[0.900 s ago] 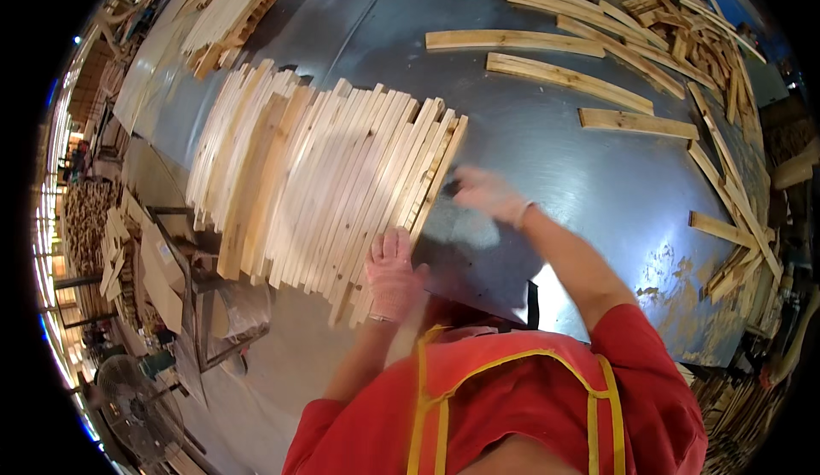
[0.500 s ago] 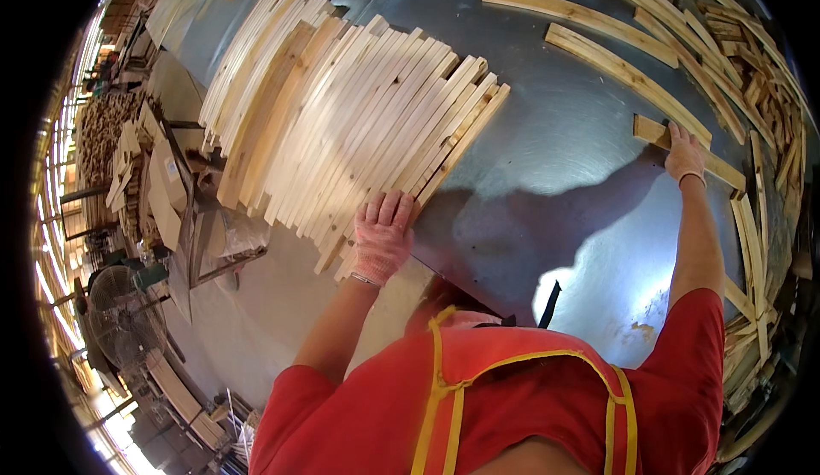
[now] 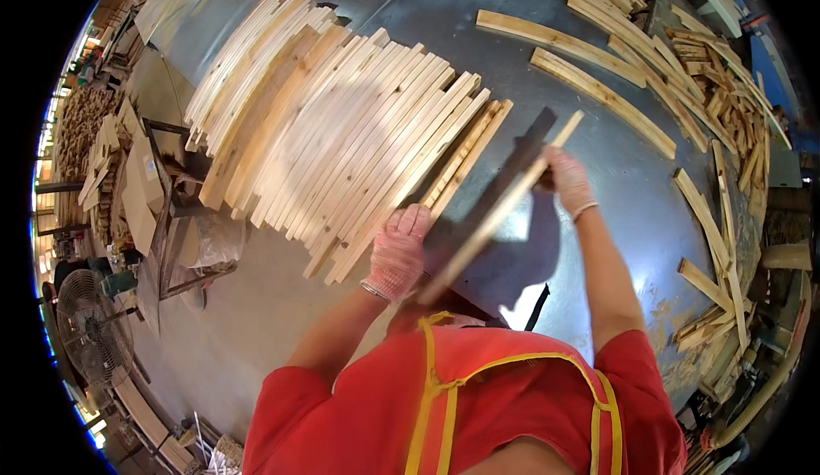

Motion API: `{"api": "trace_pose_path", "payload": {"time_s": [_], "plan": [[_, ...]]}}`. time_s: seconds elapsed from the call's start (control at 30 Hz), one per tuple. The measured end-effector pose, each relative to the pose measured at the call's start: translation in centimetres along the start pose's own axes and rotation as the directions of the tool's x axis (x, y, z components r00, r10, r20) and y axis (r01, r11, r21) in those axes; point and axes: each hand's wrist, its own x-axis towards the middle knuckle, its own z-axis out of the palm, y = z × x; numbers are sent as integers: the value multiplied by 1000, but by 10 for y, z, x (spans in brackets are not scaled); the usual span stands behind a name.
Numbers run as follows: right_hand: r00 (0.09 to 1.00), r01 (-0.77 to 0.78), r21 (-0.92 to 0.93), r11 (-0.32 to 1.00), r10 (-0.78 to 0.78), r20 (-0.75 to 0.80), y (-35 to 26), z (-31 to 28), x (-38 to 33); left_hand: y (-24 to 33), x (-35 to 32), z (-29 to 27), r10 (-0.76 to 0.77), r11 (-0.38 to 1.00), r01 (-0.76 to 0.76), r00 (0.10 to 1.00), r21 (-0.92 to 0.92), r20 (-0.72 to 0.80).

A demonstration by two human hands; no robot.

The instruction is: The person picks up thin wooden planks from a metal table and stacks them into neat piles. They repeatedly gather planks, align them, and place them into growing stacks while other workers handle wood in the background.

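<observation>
My right hand (image 3: 569,181), in a pale pinkish work glove, grips a wooden strip (image 3: 497,217) held slanting above the metal table (image 3: 444,14). The strip is blurred by motion, and its near end comes close to my chest. My left hand (image 3: 399,253), gloved alike, is closed over the near ends of a pair of wooden strips (image 3: 469,155). A narrow dark gap parts that pair from a wide row of pale wooden strips (image 3: 342,133) laid side by side to its left. The fingertips of my left hand partly cover the ends.
Two loose strips (image 3: 602,99) lie at the far right of the table, with more strips (image 3: 709,236) along its right side. A heap of offcuts (image 3: 735,90) is beyond them. On the left stand a metal-framed rack (image 3: 162,219) and a floor fan (image 3: 94,325).
My right hand has lifted a strip from the table's right side and brought it left, toward the row. My left hand stays by the row's near edge, where a gap has opened.
</observation>
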Motion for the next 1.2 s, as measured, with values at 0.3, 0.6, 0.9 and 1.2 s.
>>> {"api": "trace_pose_path", "payload": {"time_s": [0.3,0.6,0.9,1.2], "plan": [[985,-114,-283,952,146,93,37,153,-69,-1,-49,-23,-379,698,588,788,-410,485],[972,-163,-69,984,172,158,52,154,-66,-21,-74,-56,-394,631,667,715,-396,577],[949,-195,71,978,170,264,52,182,-68,-50,-62,-77,-333,858,499,723,-124,605],[917,-79,-229,970,161,366,14,189,-82,-117,-35,-76,-624,718,640,766,-273,154]]}}
